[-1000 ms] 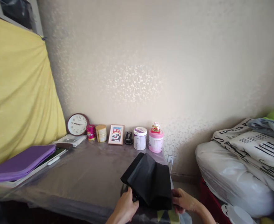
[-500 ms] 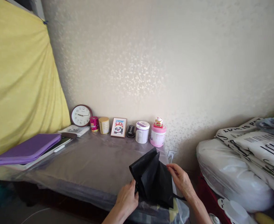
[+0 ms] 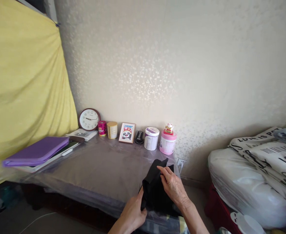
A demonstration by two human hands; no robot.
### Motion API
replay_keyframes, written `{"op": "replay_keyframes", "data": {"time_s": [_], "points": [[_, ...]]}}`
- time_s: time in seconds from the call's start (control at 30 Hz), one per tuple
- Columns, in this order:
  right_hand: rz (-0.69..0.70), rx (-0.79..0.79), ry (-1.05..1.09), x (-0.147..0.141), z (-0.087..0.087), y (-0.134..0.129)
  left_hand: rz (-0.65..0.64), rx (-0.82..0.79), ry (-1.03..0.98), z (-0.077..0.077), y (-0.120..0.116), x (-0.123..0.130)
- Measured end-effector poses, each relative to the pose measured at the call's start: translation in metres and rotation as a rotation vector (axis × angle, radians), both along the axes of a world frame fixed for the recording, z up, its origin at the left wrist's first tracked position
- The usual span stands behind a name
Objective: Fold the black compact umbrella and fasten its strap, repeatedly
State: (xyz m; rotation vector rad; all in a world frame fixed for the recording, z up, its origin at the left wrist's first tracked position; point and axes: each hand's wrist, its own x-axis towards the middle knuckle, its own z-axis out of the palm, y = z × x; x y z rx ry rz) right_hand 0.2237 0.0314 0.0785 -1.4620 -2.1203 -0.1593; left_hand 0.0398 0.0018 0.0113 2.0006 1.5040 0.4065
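The person's left hand [image 3: 133,214] grips the lower left edge of a black fabric bundle [image 3: 155,188], its fingers [image 3: 139,208] curled closed on the cloth. The right hand [image 3: 174,188] lies over the bundle's upper right side, with its fingers [image 3: 164,174] extended and slightly apart, their tips resting on the fabric rather than closing on it. The bundle sits at the near edge of a counter [image 3: 96,169], which is covered by a clear plastic sheet [image 3: 67,185]. Along the wall at the back stand a round wall clock [image 3: 89,119] with a numbered dial, its small brand line unreadable; a red-and-pink tin [image 3: 102,128]; a stack of gold-edged discs [image 3: 112,130]; a framed cartoon panda picture [image 3: 127,132]; and a small black device [image 3: 139,137]. Next come a white tub [image 3: 151,139] with a purple lid and a pink canister [image 3: 167,144] topped by a red-and-gold lucky-cat figurine [image 3: 168,128]; the labels on both are too small to read. At the left lie a purple folder [image 3: 35,151] and a booklet [image 3: 82,134]. A white plug sits in a wall socket [image 3: 181,163] just behind the bundle. At the right, a white bag [image 3: 245,191] lies beneath bedding [image 3: 265,149] printed in black with "LOVE IS P", the rest cut off by a fold.
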Motion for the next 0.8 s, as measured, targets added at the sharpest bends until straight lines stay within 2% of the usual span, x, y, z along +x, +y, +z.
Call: {"op": "replay_keyframes", "data": {"time_s": [0.13, 0.3, 0.53, 0.67, 0.8], "points": [[-0.029, -0.012, -0.082, -0.003, -0.003, 0.004, 0.046, -0.039, -0.049, -0.006, 0.0, 0.002], [-0.062, -0.016, -0.021, -0.007, -0.005, 0.014, 0.059, -0.015, -0.055, -0.013, -0.002, 0.007], [-0.075, -0.018, -0.054, -0.027, -0.006, 0.042, 0.03, 0.011, 0.117, -0.005, -0.01, 0.017], [-0.04, -0.05, -0.131, -0.04, -0.017, 0.055, 0.021, -0.002, 0.205, -0.004, -0.014, 0.025], [-0.072, -0.089, -0.222, -0.045, -0.029, 0.059, 0.047, -0.034, 0.232, -0.001, -0.017, 0.028]]}}
